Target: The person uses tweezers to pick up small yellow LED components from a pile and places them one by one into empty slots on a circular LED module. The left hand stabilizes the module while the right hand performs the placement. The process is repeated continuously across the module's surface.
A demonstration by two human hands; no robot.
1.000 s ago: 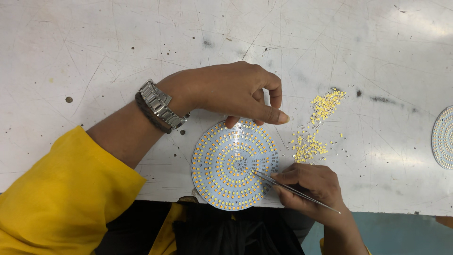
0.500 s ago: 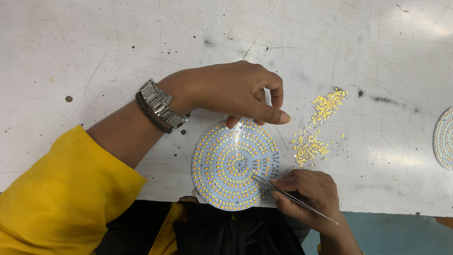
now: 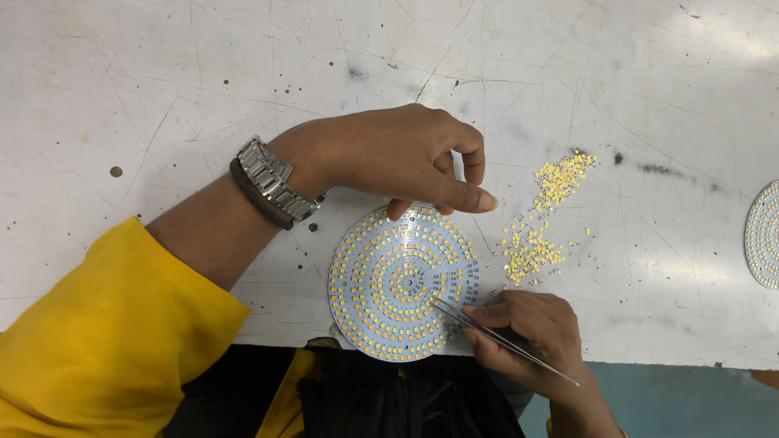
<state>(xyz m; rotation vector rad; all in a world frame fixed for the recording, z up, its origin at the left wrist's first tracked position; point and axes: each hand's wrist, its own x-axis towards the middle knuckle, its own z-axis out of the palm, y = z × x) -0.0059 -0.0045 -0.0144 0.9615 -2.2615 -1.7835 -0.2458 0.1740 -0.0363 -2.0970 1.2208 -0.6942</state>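
- A person in a yellow sleeve (image 3: 97, 341) works at a scratched white table (image 3: 162, 89), bent over a round white circuit board studded with rings of small yellow chips (image 3: 403, 282), which lies at the table's near edge.
- The left hand (image 3: 398, 158), with a steel-link wristwatch (image 3: 272, 180) on its wrist, arches over the board's far rim; its fingers are curled together, fingertips (image 3: 479, 200) resting at the rim and holding the disc steady.
- The right hand (image 3: 527, 328) pinches thin metal tweezers (image 3: 487, 328) between thumb and forefinger; the tips sit on the board right of centre. Whether they hold a chip is too small to tell.
- Done well, the work seems to call for a light, even squeeze, the tweezers kept at a low angle, and the steadying hand unmoved so the rows stay true.
- A loose heap of tiny yellow chips (image 3: 540, 223) lies just right of the board, close to the tweezer hand.
- The board's near rim almost meets the table edge, leaving little margin there; bare tabletop opens to the left and far side. A second round board (image 3: 764, 235) shows at the right border, well apart.
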